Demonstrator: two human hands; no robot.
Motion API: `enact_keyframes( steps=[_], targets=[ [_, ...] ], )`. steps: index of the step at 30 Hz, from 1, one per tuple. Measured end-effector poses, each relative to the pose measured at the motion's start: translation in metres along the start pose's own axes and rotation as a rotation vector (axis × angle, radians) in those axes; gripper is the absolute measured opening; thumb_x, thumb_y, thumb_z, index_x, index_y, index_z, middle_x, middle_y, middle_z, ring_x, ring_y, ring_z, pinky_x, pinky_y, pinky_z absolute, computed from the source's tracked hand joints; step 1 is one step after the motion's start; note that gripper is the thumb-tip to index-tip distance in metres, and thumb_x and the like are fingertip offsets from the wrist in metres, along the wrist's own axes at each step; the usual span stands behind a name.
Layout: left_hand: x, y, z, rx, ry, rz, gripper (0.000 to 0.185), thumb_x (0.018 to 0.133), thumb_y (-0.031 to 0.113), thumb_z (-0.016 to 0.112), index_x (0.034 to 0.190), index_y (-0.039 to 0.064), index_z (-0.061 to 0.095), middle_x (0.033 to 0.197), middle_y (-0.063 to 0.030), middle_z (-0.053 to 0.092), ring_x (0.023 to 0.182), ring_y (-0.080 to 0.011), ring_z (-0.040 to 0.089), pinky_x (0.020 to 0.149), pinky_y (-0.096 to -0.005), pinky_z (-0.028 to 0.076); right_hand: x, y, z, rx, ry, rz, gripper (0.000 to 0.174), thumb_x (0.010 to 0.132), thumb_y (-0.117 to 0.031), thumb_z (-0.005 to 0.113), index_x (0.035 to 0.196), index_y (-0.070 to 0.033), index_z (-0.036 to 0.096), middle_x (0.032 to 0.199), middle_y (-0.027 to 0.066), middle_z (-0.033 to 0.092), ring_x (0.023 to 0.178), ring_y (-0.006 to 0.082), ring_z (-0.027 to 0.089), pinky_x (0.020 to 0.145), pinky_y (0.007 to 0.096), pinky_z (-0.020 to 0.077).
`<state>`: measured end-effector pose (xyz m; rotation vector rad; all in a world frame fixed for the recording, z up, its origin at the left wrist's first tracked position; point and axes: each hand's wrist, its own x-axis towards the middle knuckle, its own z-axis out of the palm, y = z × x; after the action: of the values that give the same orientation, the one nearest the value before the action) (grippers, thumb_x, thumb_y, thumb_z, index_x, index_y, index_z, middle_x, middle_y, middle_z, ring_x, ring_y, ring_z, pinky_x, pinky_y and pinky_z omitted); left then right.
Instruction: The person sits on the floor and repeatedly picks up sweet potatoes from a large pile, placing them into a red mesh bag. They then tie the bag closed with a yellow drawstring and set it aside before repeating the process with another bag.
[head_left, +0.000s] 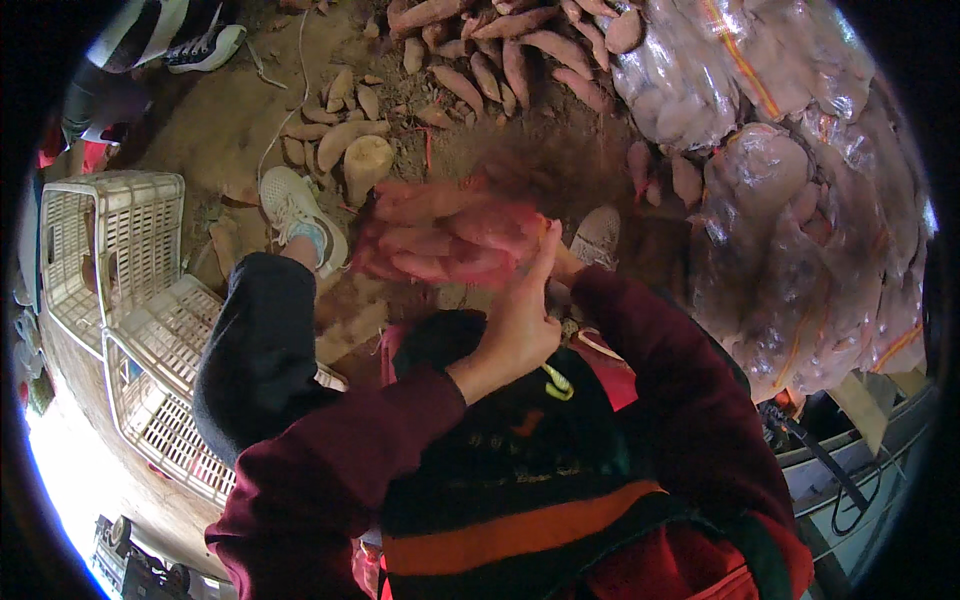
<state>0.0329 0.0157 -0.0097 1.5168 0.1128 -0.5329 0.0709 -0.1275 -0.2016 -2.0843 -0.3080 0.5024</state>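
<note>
A red mesh bag (450, 244) filled with sweet potatoes lies on its side between my feet, its gathered end towards my hands. My left hand (517, 334) grips that gathered end, thumb or finger stretched along it, where a bit of yellow shows. Just beyond it, my right hand (568, 264) meets the same end of the bag. Most of the right hand is hidden behind the left, so its fingers do not show. Past the bag, the ground is a dark blur.
Loose sweet potatoes (517, 64) are heaped ahead, with a smaller group (341, 139) by my left shoe (292, 206). White plastic crates (142, 247) stand at left. Filled clear plastic bags (810, 247) pile up at right. Another person's shoe (206, 51) shows at upper left.
</note>
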Motion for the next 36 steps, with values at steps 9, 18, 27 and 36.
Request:
enact_keyframes(
  steps=[9,18,27,36],
  targets=[
    [0.001,0.001,0.002,-0.106,-0.075,-0.031,0.093,0.064,-0.016,0.043,0.147,0.013,0.014,0.15,-0.0134,0.022,0.136,-0.0248,0.026,0.093,-0.026,0.037,0.013,-0.006,-0.028,-0.088,0.15,0.136,0.04,0.084,-0.039,0.061,0.078,0.0,0.055,0.068,0.0154,0.062,0.063,0.0353,0.06,0.053,0.0408,0.0452],
    [0.005,0.001,0.0,-0.069,-0.108,-0.003,0.093,0.062,-0.016,0.044,0.147,0.012,0.017,0.148,-0.0103,0.026,0.136,-0.0177,0.027,0.097,-0.0237,0.034,0.03,-0.031,-0.117,-0.684,-0.251,0.247,0.021,0.07,-0.027,0.065,0.085,-0.013,0.066,0.08,0.0115,0.065,0.077,0.0338,0.062,0.065,0.0442,0.05],
    [0.024,0.015,-0.007,-0.115,-0.045,0.0,0.093,0.061,-0.019,0.042,0.146,0.01,0.018,0.146,-0.0096,0.032,0.13,-0.0154,0.034,0.086,-0.0165,0.037,0.024,0.08,-0.254,-0.409,-0.163,0.338,0.021,0.078,-0.02,0.064,0.091,-0.004,0.066,0.085,0.0097,0.066,0.077,0.0247,0.063,0.067,0.0385,0.0492],
    [0.033,0.034,-0.018,-0.12,-0.144,-0.284,0.09,0.063,-0.018,0.04,0.146,0.0,0.008,0.149,-0.0144,0.02,0.13,-0.0172,0.032,0.087,-0.0172,0.038,0.024,0.263,-0.344,-0.988,0.524,0.296,0.043,0.075,-0.013,0.063,0.114,0.0,0.051,0.107,0.0166,0.058,0.093,0.0294,0.059,0.08,0.0394,0.0478]
  ],
)
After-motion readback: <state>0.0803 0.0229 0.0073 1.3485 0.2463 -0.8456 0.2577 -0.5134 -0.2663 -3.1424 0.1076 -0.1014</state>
